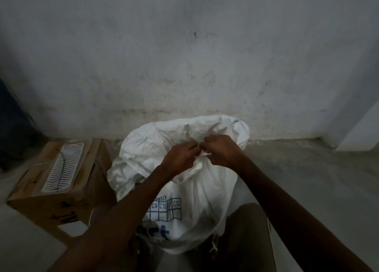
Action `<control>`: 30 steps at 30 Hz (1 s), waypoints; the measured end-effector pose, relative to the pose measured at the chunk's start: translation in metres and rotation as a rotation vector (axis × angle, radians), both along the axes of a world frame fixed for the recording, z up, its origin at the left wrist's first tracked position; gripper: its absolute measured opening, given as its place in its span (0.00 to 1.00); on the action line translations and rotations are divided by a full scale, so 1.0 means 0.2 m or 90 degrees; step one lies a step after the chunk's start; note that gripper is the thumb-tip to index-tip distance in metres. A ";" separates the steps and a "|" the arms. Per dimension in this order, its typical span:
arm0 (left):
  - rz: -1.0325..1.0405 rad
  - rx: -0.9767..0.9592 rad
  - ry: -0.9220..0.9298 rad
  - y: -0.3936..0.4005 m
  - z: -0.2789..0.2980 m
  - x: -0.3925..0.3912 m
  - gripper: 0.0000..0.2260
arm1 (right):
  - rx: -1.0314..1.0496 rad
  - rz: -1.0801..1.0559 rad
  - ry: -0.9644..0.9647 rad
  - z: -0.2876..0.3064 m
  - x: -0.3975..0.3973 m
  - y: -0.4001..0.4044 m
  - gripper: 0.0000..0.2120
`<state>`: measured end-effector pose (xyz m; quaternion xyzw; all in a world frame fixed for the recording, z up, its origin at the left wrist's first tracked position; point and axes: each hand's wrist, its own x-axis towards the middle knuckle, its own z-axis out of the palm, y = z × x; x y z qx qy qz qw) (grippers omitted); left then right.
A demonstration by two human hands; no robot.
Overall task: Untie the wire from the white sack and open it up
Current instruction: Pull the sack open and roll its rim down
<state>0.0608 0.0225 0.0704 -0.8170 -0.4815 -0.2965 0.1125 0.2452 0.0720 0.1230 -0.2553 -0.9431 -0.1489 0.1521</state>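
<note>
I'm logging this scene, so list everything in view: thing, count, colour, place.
sack: one, white with blue print, on the floor in the centre, neck bunched
box: one, brown cardboard, on the floor left of the sack
label: one, white, on top of the box
wall: one, grey and stained, behind the sack
floor: grey
wire: too small to tell
left hand: one, pinching the sack's neck
right hand: one, pinching the neck beside the left hand

Bare forearms, no sleeves; olive-brown trousers [248, 236] at the knee.
</note>
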 end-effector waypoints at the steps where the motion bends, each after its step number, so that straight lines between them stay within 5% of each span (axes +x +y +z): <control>1: 0.008 -0.017 -0.045 -0.01 0.01 0.01 0.13 | 0.012 -0.002 0.000 -0.02 0.01 0.00 0.13; 4: 0.049 -0.115 -0.182 -0.06 0.01 0.01 0.22 | 0.059 -0.019 0.003 -0.10 0.02 0.02 0.14; 6: 0.141 -0.186 -0.125 -0.09 -0.01 0.01 0.42 | 0.054 -0.034 0.048 -0.12 0.01 0.02 0.15; 8: 0.210 -0.276 -0.028 -0.10 -0.03 -0.01 0.48 | 0.061 -0.036 0.082 -0.13 0.01 0.02 0.14; 14: 0.195 -0.075 -0.031 -0.13 0.02 -0.13 0.17 | -0.089 -0.101 0.145 -0.15 0.03 0.00 0.17; 19: 0.145 0.126 0.083 -0.12 -0.01 -0.18 0.05 | -0.152 -0.070 0.111 -0.12 -0.02 0.00 0.28; 25: -0.028 0.286 0.209 -0.13 -0.07 -0.15 0.07 | -0.017 0.002 0.094 -0.22 -0.09 -0.06 0.19; 27: -0.044 0.176 0.134 -0.16 -0.07 -0.13 0.08 | 0.027 0.020 0.093 -0.30 -0.08 -0.07 0.17; 30: 0.030 -0.172 -0.195 -0.19 -0.08 -0.12 0.19 | 0.111 0.002 0.088 -0.38 -0.03 -0.06 0.14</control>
